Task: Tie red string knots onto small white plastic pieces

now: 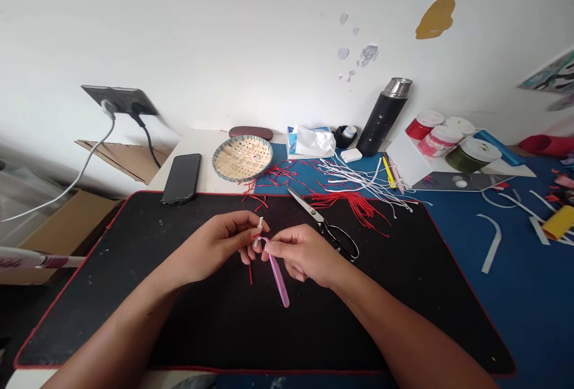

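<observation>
Over the black mat, my left hand pinches a small knotted piece of white and red cord between thumb and fingers. A red cord end hangs below those fingers. Closed round a slim pink tool, which looks like bent-tip tweezers, my right hand sits just to the right. The curved tip of the tool reaches the knotted cord; whether it grips the cord is too small to tell. Scissors lie slightly opened behind my right hand, their black handles partly hidden by it.
Red cords and white cords lie behind the mat. Further back are a woven basket, tissue pack and black flask. A phone lies left; paint jars and a yellow roll are right.
</observation>
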A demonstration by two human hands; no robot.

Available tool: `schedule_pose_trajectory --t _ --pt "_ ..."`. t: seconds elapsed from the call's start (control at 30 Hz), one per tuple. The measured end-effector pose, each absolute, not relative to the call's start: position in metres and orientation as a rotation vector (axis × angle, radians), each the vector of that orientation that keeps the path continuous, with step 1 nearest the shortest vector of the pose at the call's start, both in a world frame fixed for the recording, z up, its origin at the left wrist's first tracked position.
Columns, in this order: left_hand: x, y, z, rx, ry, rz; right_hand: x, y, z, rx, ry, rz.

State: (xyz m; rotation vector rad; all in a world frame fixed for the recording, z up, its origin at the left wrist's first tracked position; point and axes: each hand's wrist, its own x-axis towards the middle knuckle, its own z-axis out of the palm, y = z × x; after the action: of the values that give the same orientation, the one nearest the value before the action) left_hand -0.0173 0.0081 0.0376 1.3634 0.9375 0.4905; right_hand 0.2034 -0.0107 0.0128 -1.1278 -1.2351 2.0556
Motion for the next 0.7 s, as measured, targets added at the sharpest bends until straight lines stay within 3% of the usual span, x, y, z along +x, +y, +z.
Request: schedule_pose_trajectory --t 0.7 --pt "-0.0106 0.0121 0.0349 1.345 0.941 0.437 0.2062 -0.0067 0.0067 -1.066 -1.205 2.106"
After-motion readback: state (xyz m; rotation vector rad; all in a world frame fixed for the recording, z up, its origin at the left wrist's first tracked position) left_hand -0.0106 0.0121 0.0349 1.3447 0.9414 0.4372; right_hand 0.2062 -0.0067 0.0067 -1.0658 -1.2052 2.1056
